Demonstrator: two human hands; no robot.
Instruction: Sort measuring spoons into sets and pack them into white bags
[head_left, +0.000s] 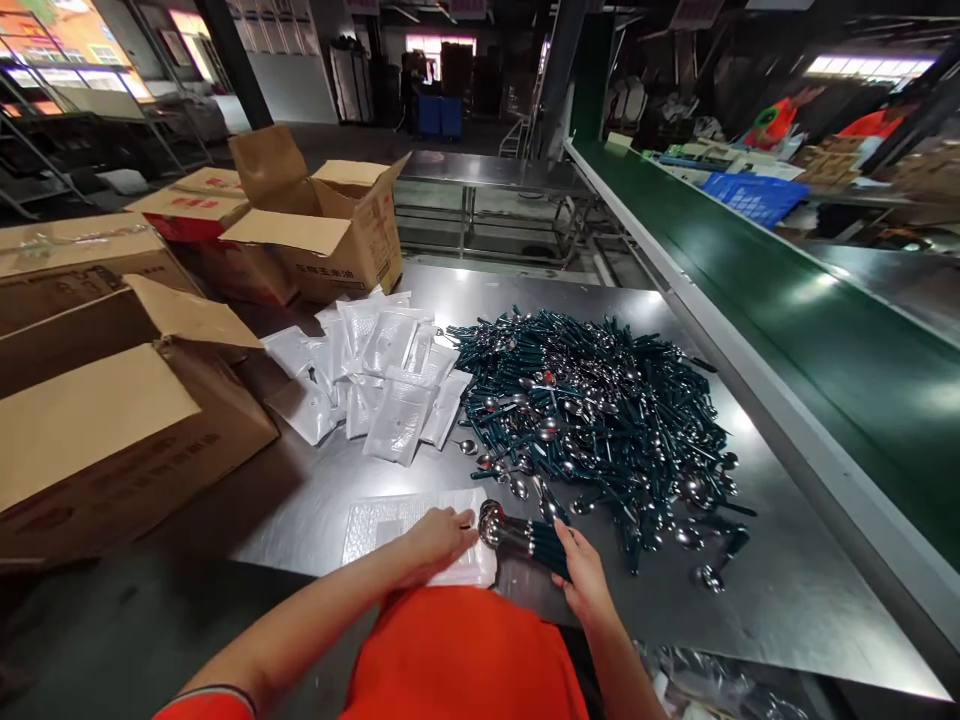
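My right hand is closed around the dark green handles of a bundle of spoons. Their metal bowls point left, at the opening of a white bubble-wrap bag lying flat near the table's front edge. With its fingers pinched at that bag's right end, my left hand holds the opening beside the spoon bowls. Beyond my hands spreads a large heap of loose green-handled spoons. Left of the heap lies a pile of white bubble-wrap bags.
Open cardboard boxes stand at the left and back left of the metal table. A green conveyor belt runs along the right behind a metal rail. Clear plastic bags lie below the front edge.
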